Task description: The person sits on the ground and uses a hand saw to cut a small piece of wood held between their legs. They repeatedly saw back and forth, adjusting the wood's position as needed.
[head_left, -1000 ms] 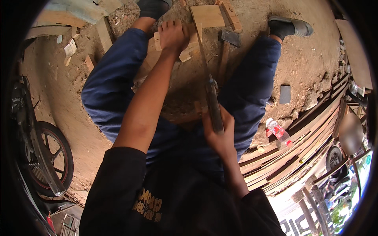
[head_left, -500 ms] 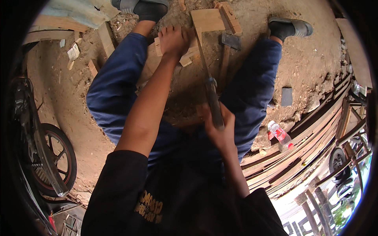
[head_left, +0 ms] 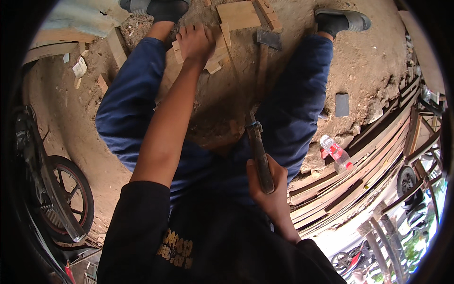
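Note:
My right hand (head_left: 270, 182) is closed round the dark handle of a hand saw (head_left: 257, 142), close to my lap. Its thin blade runs away from me to the edge of a pale piece of wood (head_left: 218, 55). My left hand (head_left: 196, 43) presses down on that wood from above, the fingers bent over its far side and partly hidden. Just right of the blade, a hammer (head_left: 269, 39) lies on the ground with its wooden handle toward me.
A flat board (head_left: 239, 15) and a notched wood block (head_left: 268, 16) lie beyond the hammer. A dark flat piece (head_left: 342, 105), a plastic bottle (head_left: 336, 152) and stacked planks (head_left: 352, 189) are at right. A motorbike wheel (head_left: 71, 194) stands at left.
My right hand has drawn the saw back toward my body. My left hand stays on the wood. The whole view has shifted slightly.

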The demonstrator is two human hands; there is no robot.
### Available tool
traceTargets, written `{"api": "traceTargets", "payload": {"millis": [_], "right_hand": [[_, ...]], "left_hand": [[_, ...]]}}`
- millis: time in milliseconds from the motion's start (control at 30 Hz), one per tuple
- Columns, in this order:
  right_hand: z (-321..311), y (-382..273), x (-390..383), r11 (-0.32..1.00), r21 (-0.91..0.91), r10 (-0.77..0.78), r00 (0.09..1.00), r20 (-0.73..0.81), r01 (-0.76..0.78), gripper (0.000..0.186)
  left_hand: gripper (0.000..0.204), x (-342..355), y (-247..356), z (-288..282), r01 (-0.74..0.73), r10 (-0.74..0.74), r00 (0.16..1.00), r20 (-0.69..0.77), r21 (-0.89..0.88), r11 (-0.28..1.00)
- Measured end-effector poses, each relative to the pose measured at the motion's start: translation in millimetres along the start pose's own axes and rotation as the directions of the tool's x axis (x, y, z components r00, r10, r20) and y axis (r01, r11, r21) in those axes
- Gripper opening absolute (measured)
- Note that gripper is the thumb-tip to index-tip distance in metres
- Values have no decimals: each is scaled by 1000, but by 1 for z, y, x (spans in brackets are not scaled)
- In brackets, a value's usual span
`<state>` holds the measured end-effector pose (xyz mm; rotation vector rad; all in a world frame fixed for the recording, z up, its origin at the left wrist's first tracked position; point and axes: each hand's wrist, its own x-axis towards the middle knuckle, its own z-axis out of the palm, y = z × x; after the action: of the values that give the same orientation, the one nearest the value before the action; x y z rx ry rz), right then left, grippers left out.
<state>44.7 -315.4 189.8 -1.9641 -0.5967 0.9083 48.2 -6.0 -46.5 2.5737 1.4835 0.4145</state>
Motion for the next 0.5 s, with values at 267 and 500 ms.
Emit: {"api": "traceTargets", "payload": {"millis": [267,500], "right_hand": [[39,5,109,995,9,-101,994,-44,102,27],[35,23,86,983,26,-181,980,-80,183,24]], "left_hand": [[33,-2,-8,6,-14,14,1000,1,4,1000],[33,-6,-3,-3,-84,82,996,25,52,995]]}}
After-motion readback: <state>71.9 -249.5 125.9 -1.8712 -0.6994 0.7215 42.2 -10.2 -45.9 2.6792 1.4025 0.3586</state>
